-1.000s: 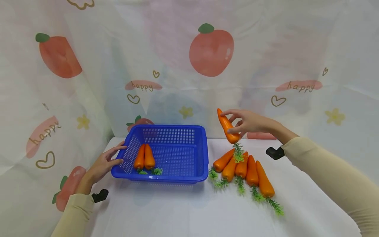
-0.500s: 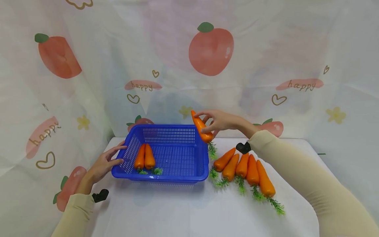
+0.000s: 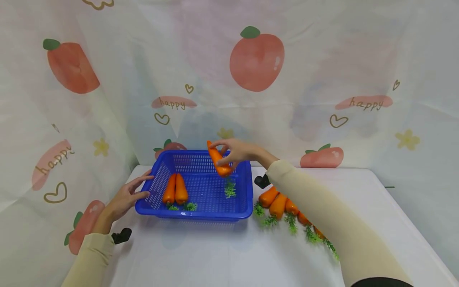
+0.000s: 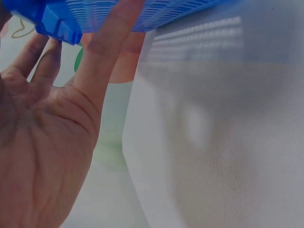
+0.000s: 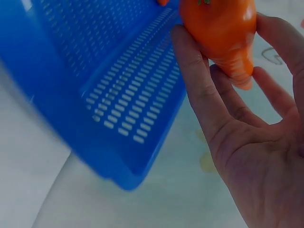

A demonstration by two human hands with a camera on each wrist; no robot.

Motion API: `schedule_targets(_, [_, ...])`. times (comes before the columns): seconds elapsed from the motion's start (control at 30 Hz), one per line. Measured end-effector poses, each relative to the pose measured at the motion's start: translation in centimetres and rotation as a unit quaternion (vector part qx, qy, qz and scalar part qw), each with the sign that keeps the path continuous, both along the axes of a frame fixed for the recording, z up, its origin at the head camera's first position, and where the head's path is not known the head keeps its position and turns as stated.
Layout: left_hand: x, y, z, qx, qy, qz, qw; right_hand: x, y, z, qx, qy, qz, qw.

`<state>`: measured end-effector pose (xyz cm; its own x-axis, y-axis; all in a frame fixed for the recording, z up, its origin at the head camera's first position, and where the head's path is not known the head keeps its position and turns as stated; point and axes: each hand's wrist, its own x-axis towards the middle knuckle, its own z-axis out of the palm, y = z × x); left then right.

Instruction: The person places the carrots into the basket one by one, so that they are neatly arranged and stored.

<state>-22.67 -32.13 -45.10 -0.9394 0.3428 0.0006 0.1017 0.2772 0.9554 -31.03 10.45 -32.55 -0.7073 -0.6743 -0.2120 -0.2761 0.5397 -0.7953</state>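
Note:
My right hand [image 3: 244,151] pinches an orange carrot [image 3: 215,156] between thumb and fingers, over the right part of a blue plastic basket [image 3: 206,215]. The carrot's tip points up, and its green leaves [image 3: 230,188] hang down inside the basket's outline. In the right wrist view the thick end of the carrot [image 5: 218,23] is close to the camera. Two more carrots [image 3: 175,189] lie side by side at the left inside the basket. With fairly straight fingers, my left hand [image 3: 123,201] touches the basket's left rim; the left wrist view has these fingers against the blue wall [image 4: 104,16].
Several carrots [image 3: 277,205] with green leaves lie fanned out on the white table [image 3: 215,255] right of the basket, partly hidden by my right sleeve [image 3: 333,207]. A printed cloth [image 3: 294,79] hangs behind the table and along its left side.
My right hand has carried the carrot leftward from above the loose carrots to over the basket. My right sleeve now covers part of those carrots. The left hand and basket stay put.

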Motion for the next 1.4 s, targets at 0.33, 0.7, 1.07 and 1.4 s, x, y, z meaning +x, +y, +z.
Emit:
schedule_targets(0.33, [0.1, 0.1, 0.4, 0.003, 0.005, -0.006, 1.0, -0.9, -4.2, -2.7, -0.009, -0.039, -0.003, 0.9992])
schedule_targets(0.7, [-0.4, -0.2, 0.1, 0.002, 0.003, -0.008, 1.0, -1.4, -7.3, -6.2, -0.017, -0.097, -0.005, 0.9951])
schedule_targets(1.07, [-0.3, -0.2, 0.1, 0.01, 0.004, -0.01, 0.9999, -1.7, -9.2, -8.5, -0.015, -0.144, -0.029, 0.989])
schedule_targets(1.4, [-0.3, -0.2, -0.2, 0.02, 0.008, -0.013, 0.9997, -1.2, -10.4, -9.6, -0.003, -0.154, -0.027, 0.9877])
